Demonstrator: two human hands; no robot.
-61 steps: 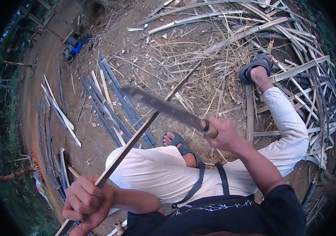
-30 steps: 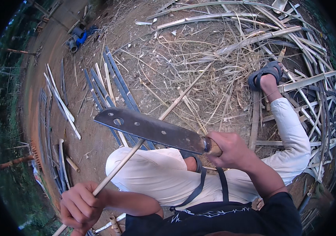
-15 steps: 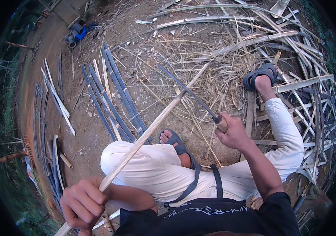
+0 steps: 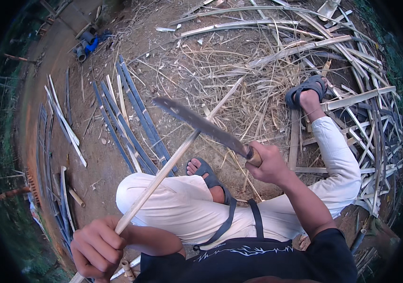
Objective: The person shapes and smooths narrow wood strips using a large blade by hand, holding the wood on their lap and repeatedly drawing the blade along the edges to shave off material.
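Observation:
My left hand (image 4: 98,245) is closed round the near end of a long pale bamboo strip (image 4: 171,163). The strip slants up and away to the right, passing over my bent left knee. In my right hand (image 4: 270,162) is the wooden handle of a machete (image 4: 201,125). Its broad dark blade points to the far left and crosses over the strip, with the flat side turned up to view. Whether blade and strip touch, I cannot tell.
Several dark-skinned bamboo strips (image 4: 140,108) lie on the dirt at the left. Thin shavings (image 4: 263,99) cover the ground ahead, near my sandalled right foot (image 4: 309,96). A heap of split bamboo (image 4: 371,137) stands at the right. Dark pipe-like pieces (image 4: 87,40) lie far left.
The machete has rolled from edge-on to showing its broad side, and its tip has swung left and nearer. My right hand moved slightly left and nearer. My left hand keeps its grip.

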